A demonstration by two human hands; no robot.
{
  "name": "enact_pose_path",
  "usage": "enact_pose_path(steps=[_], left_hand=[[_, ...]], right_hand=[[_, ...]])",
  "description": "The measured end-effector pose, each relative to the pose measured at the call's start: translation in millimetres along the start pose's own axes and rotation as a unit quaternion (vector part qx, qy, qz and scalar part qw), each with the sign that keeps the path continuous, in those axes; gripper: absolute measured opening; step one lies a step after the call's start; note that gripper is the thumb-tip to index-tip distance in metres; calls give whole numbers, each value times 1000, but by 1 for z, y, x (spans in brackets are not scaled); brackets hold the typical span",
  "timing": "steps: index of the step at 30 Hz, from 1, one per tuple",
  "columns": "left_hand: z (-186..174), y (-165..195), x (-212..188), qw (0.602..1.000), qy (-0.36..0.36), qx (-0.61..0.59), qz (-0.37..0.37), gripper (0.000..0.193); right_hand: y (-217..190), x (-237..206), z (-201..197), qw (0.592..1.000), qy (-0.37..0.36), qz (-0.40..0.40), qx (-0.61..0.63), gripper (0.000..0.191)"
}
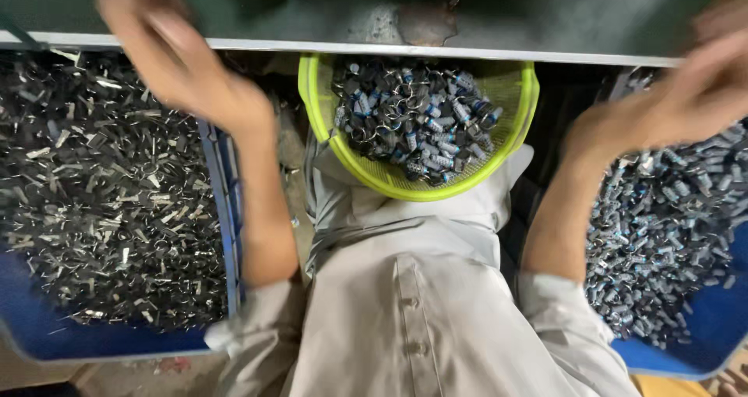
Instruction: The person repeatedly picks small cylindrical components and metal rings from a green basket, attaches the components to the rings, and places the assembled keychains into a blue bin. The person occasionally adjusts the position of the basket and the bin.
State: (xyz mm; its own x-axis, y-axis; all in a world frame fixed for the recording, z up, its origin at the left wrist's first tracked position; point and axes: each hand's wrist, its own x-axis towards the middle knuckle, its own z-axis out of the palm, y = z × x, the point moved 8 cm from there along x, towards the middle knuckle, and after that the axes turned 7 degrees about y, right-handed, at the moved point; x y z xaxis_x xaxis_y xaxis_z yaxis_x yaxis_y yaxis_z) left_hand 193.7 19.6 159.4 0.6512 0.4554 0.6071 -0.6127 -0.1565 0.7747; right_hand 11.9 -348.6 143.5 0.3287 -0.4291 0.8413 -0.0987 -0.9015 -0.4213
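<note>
**Both hands raised over two bins of small metal parts**

Overhead, the left hand lifts above the far corner of the left blue bin, blurred, its fingers bent loosely downward; whether it grips anything cannot be told; its bare forearm slopes back to a rolled pale sleeve. The right hand hangs over the top of the right blue bin, also smeared, fingers drawn together and pointing outward; what it holds, if anything, is not readable.

The left bin carries flat metal clips, thin, dull silver and dark grey, lying in a loose, jagged heap; the right bin carries small cylindrical metal pieces, rounded and shiny with bluish glints, piled thickly. Between the arms, resting on the lap against a grey buttoned shirt, sits a lime-green mesh basket, round, plastic, part-filled with assembled ring-and-cylinder pieces showing blue bands; a dark worktable edge with a pale metal rim runs just above it.
</note>
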Motion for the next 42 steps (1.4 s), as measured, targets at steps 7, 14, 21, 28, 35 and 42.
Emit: enact_pose_path(steps=[7,14,21,28,35,42], left_hand=[[-8,-15,-160,892,-434,29,-124,10],[58,0,-189,827,-549,114,-50,34],[50,-23,-206,826,-548,106,-81,30],[56,-22,-190,849,-508,71,-129,24],[36,-34,-187,878,-426,46,-212,18],[14,-71,-216,774,-345,-52,-528,12]], right_hand=[[-64,-126,42,899,-427,65,76,21],[-60,-138,60,888,-459,7,16,26],[-60,-140,42,913,-352,118,166,38],[-58,-135,45,918,-318,170,166,30],[-54,-57,39,932,-132,24,335,70],[-34,15,124,980,-144,-108,82,34]])
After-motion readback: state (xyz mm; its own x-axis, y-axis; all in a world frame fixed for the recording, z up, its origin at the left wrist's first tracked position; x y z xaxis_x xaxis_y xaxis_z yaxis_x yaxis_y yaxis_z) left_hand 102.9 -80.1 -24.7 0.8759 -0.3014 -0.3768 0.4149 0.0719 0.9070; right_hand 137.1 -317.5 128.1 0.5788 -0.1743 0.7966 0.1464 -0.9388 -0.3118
